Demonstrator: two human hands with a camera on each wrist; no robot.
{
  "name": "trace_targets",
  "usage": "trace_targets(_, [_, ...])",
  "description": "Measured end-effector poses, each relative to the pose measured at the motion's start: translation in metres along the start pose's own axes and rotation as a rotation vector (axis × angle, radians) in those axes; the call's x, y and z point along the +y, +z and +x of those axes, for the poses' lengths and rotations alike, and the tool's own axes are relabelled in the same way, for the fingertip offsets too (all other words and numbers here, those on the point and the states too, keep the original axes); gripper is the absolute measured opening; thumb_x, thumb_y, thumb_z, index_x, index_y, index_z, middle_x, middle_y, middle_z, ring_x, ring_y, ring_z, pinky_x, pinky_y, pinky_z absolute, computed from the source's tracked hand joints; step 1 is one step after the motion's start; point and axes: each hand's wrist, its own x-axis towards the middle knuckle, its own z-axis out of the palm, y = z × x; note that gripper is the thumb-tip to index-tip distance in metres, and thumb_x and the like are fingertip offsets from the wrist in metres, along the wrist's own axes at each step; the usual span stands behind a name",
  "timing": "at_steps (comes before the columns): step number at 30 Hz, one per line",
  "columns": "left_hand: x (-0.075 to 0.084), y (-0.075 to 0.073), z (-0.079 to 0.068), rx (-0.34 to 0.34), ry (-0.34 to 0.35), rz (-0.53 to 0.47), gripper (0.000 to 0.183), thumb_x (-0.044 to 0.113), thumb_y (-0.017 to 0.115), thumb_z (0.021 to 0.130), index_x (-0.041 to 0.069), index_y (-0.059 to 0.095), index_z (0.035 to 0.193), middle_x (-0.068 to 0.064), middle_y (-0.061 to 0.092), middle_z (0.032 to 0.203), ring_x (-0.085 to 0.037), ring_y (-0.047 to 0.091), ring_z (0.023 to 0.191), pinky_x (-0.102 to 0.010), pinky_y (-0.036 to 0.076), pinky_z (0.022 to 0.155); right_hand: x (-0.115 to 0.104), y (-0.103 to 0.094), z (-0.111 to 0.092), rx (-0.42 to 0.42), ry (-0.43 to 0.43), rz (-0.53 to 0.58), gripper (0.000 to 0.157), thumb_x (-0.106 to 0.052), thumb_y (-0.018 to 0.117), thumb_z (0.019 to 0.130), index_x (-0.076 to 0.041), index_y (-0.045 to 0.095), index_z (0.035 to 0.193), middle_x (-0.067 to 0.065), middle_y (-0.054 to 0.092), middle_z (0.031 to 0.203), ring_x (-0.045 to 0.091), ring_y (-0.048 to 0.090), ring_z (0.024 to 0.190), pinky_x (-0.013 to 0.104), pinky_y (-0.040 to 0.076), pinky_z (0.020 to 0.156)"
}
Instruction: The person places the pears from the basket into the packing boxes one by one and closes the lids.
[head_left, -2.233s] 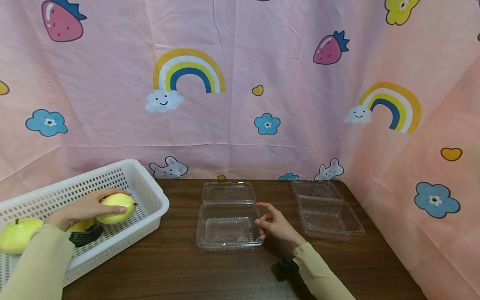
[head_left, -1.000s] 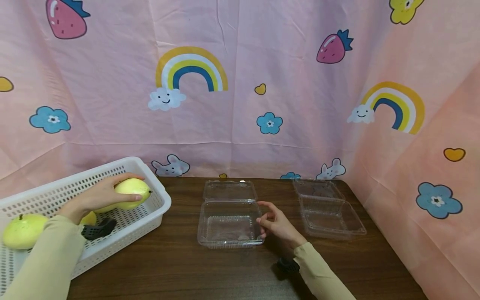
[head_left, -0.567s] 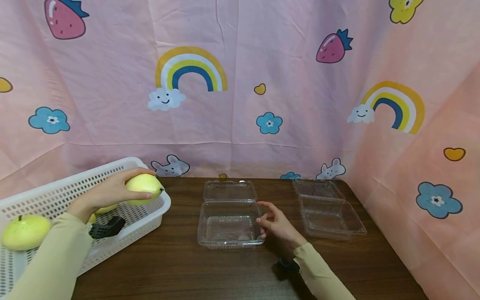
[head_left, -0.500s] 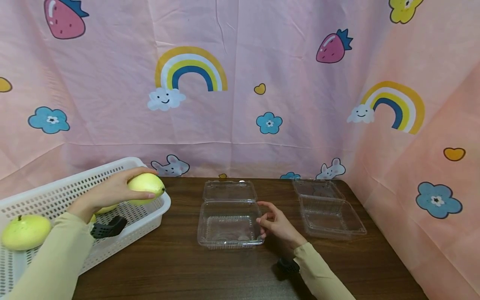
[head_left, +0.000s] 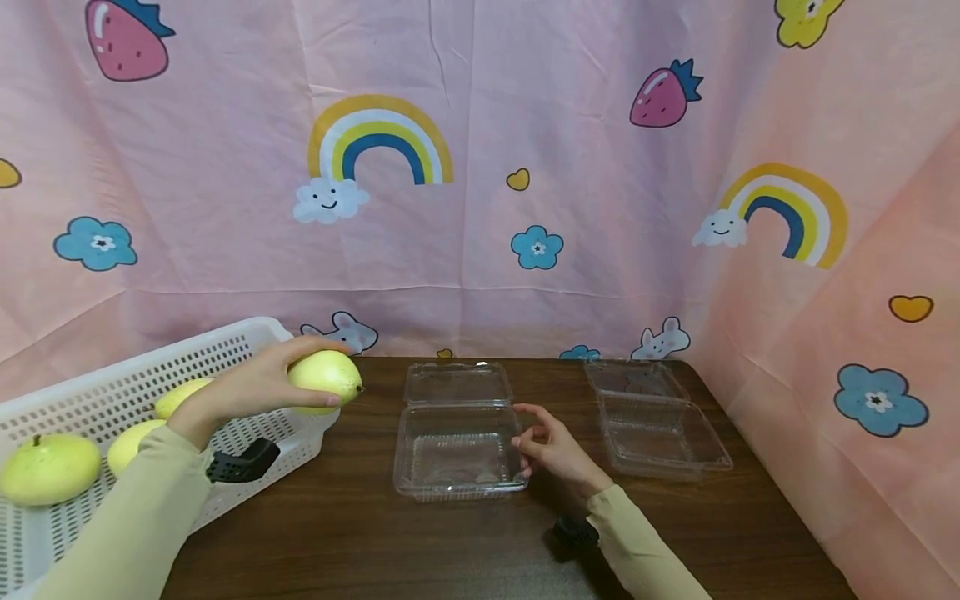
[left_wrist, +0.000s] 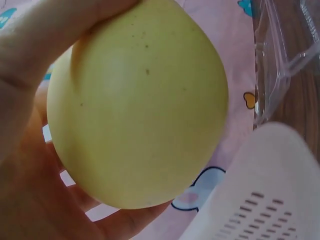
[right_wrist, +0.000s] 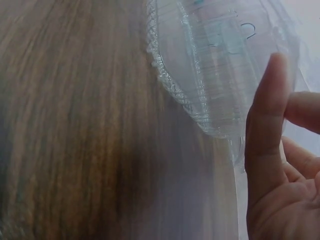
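Note:
My left hand (head_left: 255, 383) grips a yellow-green pear (head_left: 326, 379), which overlaps the near right corner of the white basket (head_left: 303, 442) in the head view. The left wrist view has the pear (left_wrist: 145, 110) filling the palm, thumb across the top and fingers curled beneath. At the table's middle lies a clear plastic clamshell box (head_left: 461, 489), lid folded back and nothing inside. My right hand (head_left: 555, 450) holds its right rim with thumb and fingers. From the right wrist, the thumb (right_wrist: 265, 125) stands against the clear wall.
Several more pears (head_left: 51, 469) lie in the long perforated basket at left. A second clear clamshell box (head_left: 667, 462), also with its lid back, sits at the right of the wooden table (head_left: 360, 542). Patterned cloth (head_left: 480, 292) hangs behind and to the right.
My left hand has lifted the pear from inside the basket and carried it rightward to the basket's right end. The right hand and both boxes have stayed in place.

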Motion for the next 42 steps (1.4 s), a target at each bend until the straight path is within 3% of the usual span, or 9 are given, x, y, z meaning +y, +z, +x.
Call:
trace_targets(10, [0.012,0.014,0.005,-0.015,0.039,-0.012,0.058,0.030,0.083,0.077,0.023,0.059,0.128,-0.004,0.053,0.127,-0.025,0.054,0.099,-0.036,0.051,0.074,-0.001,0.000,-0.001,-0.002,0.005,-0.028,0.055,0.001,0.058,0.094,0.000,0.034,0.143,0.010,0.056,0.076,0.017,0.056,0.058,0.033,0.055,0.056])
trace_targets(18, [0.024,0.023,0.012,-0.043,0.115,0.004,0.059,0.031,0.084,0.076,0.022,0.058,0.129,-0.001,0.055,0.123,-0.023,0.056,0.098,-0.037,0.051,0.075,-0.002,0.003,0.000,0.003,0.009,-0.032,0.055,0.001,0.058,0.095,0.001,0.034,0.143,0.010,0.056,0.075,0.016,0.056,0.056,0.032,0.053,0.055])
trace_targets(26, [0.023,0.035,0.019,-0.052,0.127,-0.018,0.057,0.030,0.084,0.076,0.024,0.059,0.127,0.001,0.056,0.115,-0.021,0.056,0.094,-0.037,0.050,0.074,-0.003,0.003,0.001,0.007,-0.001,-0.035,0.054,0.002,0.058,0.094,0.001,0.035,0.143,0.010,0.056,0.075,0.016,0.056,0.056,0.035,0.054,0.056])
trace_targets(42, [0.020,0.060,0.029,-0.110,0.136,-0.064,0.057,0.033,0.084,0.076,0.021,0.060,0.126,-0.005,0.056,0.124,-0.022,0.056,0.099,-0.038,0.051,0.076,-0.004,0.004,0.000,-0.001,-0.001,-0.002,0.055,0.003,0.058,0.094,0.002,0.032,0.143,0.011,0.056,0.076,0.015,0.056,0.056,0.030,0.052,0.054])
